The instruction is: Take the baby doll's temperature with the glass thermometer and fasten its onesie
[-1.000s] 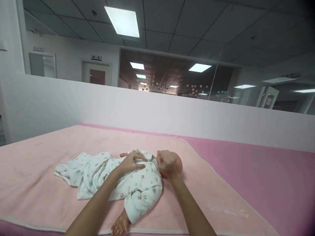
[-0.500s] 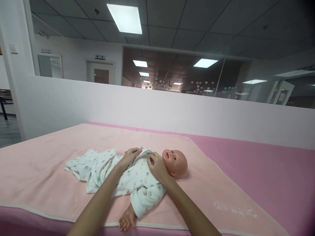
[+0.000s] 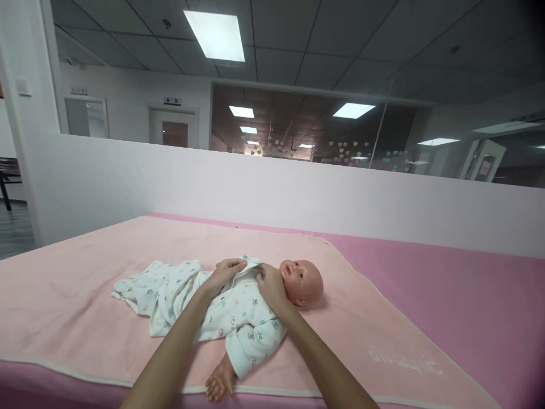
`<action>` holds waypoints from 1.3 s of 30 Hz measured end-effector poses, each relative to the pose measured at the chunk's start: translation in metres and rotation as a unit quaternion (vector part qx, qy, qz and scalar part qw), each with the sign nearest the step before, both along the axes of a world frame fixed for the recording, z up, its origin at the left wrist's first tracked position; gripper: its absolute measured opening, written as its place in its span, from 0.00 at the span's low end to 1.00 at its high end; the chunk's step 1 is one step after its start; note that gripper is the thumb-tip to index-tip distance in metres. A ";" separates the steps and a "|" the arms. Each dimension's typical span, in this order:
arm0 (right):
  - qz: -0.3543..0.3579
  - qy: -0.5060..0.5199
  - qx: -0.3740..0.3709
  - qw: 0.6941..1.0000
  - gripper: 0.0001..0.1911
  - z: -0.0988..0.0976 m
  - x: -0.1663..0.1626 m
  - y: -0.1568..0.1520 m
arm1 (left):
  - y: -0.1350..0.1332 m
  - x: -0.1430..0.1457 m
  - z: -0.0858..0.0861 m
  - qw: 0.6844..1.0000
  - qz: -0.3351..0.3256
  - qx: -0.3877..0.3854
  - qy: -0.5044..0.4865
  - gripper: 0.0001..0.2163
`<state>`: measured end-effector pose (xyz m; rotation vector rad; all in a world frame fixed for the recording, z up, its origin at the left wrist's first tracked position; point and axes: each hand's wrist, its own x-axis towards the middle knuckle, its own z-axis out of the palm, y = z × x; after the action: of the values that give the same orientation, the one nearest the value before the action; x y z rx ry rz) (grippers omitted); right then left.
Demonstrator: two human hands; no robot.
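A baby doll [image 3: 302, 279] lies on its back on a pale pink towel [image 3: 76, 284], head to the right. It wears a white patterned romper [image 3: 238, 318] whose loose legs trail to the left. My left hand [image 3: 226, 271] rests on the doll's chest near the collar, fingers curled on the fabric. My right hand [image 3: 269, 284] pinches the romper's collar just beside the doll's chin. One bare doll hand [image 3: 219, 385] sticks out of a sleeve near the front edge.
The towel covers a darker pink mattress [image 3: 447, 295]. A low white partition wall [image 3: 298, 193] runs behind it. Beyond are glass panels with heart stickers, doors and ceiling lights.
My right hand moved off the doll's head, uncovering the face, and came down to the collar. My left hand slid up towards the collar. The view shifted slightly.
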<state>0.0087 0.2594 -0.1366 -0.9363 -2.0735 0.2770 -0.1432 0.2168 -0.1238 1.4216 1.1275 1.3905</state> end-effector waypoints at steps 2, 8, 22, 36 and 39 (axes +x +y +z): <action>-0.007 0.047 0.022 0.999 0.13 0.000 0.002 -0.002 | 0.001 0.000 -0.001 1.000 0.011 0.005 0.008 0.17; -0.018 0.206 0.145 0.967 0.13 0.021 0.020 -0.014 | -0.001 0.002 0.002 0.991 0.033 0.021 0.125 0.16; 0.047 0.464 -0.191 0.864 0.18 0.001 -0.004 -0.022 | -0.001 -0.005 -0.003 0.996 0.043 -0.008 -0.074 0.17; 0.069 0.471 -0.216 0.852 0.13 -0.001 -0.003 -0.022 | -0.002 -0.004 0.000 0.984 0.017 -0.013 -0.176 0.13; 0.078 0.474 -0.221 0.848 0.13 0.001 -0.003 -0.023 | -0.001 -0.005 0.000 0.983 0.015 -0.012 -0.180 0.11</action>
<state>0.0058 0.2363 -0.1353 -0.6588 -1.1556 1.1007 -0.1480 0.2153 -0.1234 1.0824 0.9283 1.5722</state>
